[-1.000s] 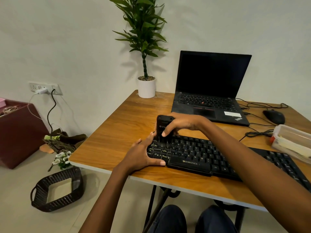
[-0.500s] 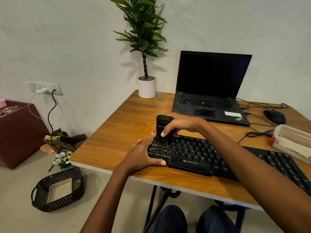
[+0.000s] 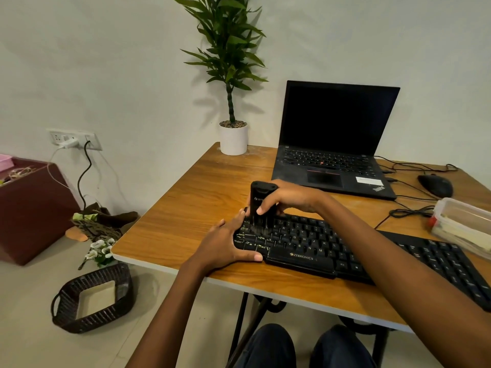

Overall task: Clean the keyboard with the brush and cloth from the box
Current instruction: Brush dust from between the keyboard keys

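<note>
On the wooden worktop (image 3: pixel 186 208) I see the keyboard (image 3: pixel 305 243) near the front edge. My left hand (image 3: pixel 225 243) clasps its left end with curled fingers. My right hand (image 3: pixel 289 197) wraps the upright brush (image 3: pixel 259 200), bristles on the keys.

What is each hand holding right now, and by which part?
Right hand grips the brush by its upright handle, bristles down on the keyboard. Left hand holds the keyboard's left end.
</note>
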Available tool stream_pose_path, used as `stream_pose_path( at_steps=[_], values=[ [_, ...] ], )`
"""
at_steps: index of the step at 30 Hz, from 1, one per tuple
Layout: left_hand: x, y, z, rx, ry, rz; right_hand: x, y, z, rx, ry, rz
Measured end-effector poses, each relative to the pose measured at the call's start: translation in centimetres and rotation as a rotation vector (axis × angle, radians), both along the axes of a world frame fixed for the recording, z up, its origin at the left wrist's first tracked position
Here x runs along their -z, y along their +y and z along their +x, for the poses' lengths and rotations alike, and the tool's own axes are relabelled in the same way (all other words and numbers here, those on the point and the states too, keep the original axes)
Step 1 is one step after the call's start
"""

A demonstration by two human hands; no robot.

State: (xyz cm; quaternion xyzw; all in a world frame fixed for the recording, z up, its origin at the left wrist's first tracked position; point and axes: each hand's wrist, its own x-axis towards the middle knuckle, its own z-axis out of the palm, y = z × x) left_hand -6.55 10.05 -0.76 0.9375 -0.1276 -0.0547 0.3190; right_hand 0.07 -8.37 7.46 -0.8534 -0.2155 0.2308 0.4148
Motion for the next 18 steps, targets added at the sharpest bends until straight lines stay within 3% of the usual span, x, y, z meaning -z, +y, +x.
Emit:
stream_pose_path(
  at_steps=[2, 12, 15, 18],
  values=[
    [0.0, 0.0, 0.0, -0.005, 0.008, 0.005, -0.1, -0.4, 0.0, 0.072, -0.017, 0.035],
    [-0.1, -0.1, 0.0, -0.001, 0.000, 0.014, 0.2, -1.2, -1.0, -0.004, 0.080, 0.039],
    [0.0, -0.1, 0.1, -0.009, 0.011, 0.008, 0.2, -1.6, -1.3, 0.070, 0.011, 0.064],
    [0.0, -0.1, 0.1, -0.007, 0.005, -0.001, 0.1, -1.9, -1.6, -0.005, 0.044, 0.038]
  ],
)
